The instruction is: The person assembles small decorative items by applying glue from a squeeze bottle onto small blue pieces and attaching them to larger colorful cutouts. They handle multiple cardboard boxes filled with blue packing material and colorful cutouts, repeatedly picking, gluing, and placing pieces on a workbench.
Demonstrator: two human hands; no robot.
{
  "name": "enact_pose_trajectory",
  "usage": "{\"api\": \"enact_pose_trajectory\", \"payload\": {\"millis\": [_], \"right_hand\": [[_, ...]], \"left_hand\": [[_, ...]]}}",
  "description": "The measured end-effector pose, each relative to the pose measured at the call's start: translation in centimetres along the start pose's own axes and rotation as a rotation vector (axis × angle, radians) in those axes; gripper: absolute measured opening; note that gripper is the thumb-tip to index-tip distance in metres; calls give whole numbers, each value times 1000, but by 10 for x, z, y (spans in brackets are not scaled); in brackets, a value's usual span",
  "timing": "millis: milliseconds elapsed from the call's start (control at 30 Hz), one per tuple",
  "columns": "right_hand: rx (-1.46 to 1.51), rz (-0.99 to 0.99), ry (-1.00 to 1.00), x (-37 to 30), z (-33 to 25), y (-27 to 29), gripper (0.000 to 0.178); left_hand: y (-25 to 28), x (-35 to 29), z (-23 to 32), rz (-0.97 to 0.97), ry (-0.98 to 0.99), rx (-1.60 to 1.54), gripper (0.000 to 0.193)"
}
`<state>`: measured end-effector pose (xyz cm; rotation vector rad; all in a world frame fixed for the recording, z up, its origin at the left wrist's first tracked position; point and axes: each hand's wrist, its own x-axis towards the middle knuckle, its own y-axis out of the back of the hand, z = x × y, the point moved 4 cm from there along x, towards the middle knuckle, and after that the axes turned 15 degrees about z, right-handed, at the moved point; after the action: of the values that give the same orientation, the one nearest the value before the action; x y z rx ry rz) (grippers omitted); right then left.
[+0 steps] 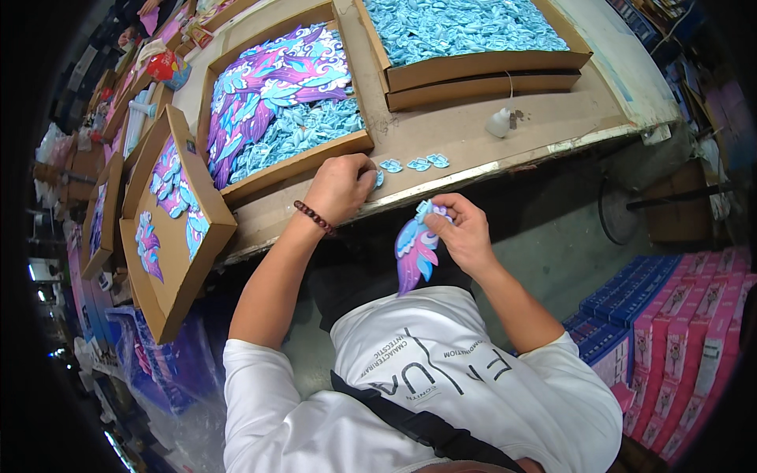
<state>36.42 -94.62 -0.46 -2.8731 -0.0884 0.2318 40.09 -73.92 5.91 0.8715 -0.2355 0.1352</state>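
My right hand (pixel 467 230) pinches a purple, pink and blue wing-shaped piece (pixel 416 254) by its top, over the gap between the table edge and my body. A small light-blue piece sits at the top of this wing, by my thumb. My left hand (pixel 343 186) rests at the table edge with its fingers closed on a small light-blue piece (pixel 379 180), mostly hidden by the fingers. Beside it, several similar light-blue pieces (pixel 418 165) lie in a row along the edge.
Beyond my left hand stands a cardboard tray (pixel 347 147) of wing pieces and light-blue pieces. Stacked trays (pixel 481 72) at the back hold more light-blue pieces. A tilted box (pixel 180 296) with wings leans at left. A white object (pixel 498 123) lies right; pink boxes (pixel 678 347) are stacked below.
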Motion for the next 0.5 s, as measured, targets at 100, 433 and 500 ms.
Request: {"api": "enact_pose_trajectory", "payload": {"millis": [100,433,500], "right_hand": [[40,-28,-12,7,-3,-17,28],[-39,-33,58,13,-10,-33,28],[-61,-23,65,13,-12,-32,28]], "left_hand": [[-3,-11,-2,-48,360,-352,16],[-11,-34,5,-136,561,-728,14],[-11,-35,5,-155,547,-737,14]]}}
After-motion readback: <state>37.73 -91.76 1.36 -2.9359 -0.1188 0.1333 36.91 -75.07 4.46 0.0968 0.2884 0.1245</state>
